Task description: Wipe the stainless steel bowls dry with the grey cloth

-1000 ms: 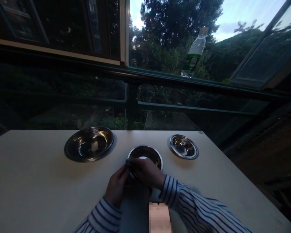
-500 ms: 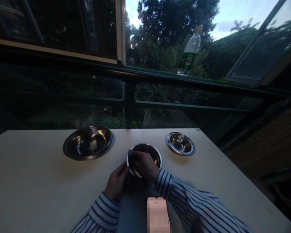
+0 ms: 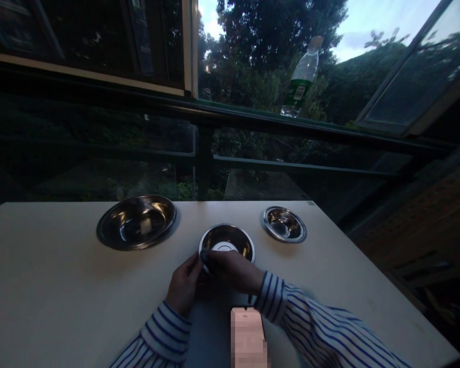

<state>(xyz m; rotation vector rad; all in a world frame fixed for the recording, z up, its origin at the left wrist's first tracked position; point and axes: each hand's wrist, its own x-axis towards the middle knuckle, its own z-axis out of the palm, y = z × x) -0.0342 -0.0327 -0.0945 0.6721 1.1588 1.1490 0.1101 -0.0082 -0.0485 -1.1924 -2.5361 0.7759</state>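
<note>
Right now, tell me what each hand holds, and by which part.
The left hand grips the middle bowl by its left rim. The right hand pinches a small dark thing at that rim; the part gripped is unclear.

Long sleeves (image 3: 314, 313), white with blue stripes; hands (image 3: 182, 287) bare.

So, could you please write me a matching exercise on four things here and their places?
Things:
1. bottle
2. widest bowl
3. left hand
4. phone

Places:
A. at the middle bowl's left rim
B. at the picture's bottom edge
C. leftmost of the three bowls
D. up by the dark rail

Pairs: 1-D, 2-C, 3-A, 4-B
</note>
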